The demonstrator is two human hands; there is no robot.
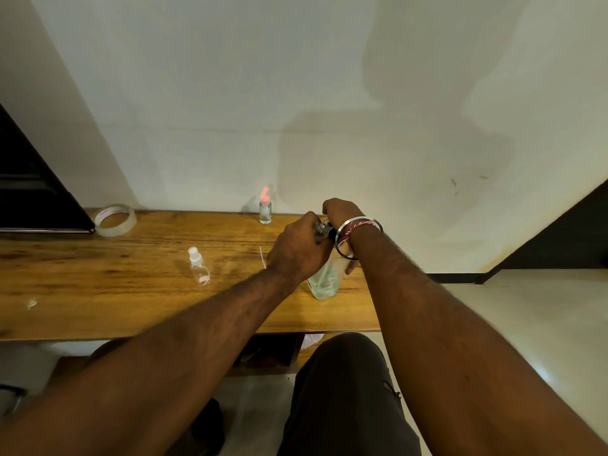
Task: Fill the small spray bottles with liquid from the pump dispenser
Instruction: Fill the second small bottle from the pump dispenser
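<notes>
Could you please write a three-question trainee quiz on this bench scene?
1. True or false: the roll of clear tape lies at the far left of the wooden table.
2. What colour is the top of the small bottle by the wall? A pink, B black, C green.
3. Which object do the left hand and right hand both work on?

Key: 1 true. 2 A. 3 the pump dispenser; a small spray bottle with a white top stands apart, untouched.
</notes>
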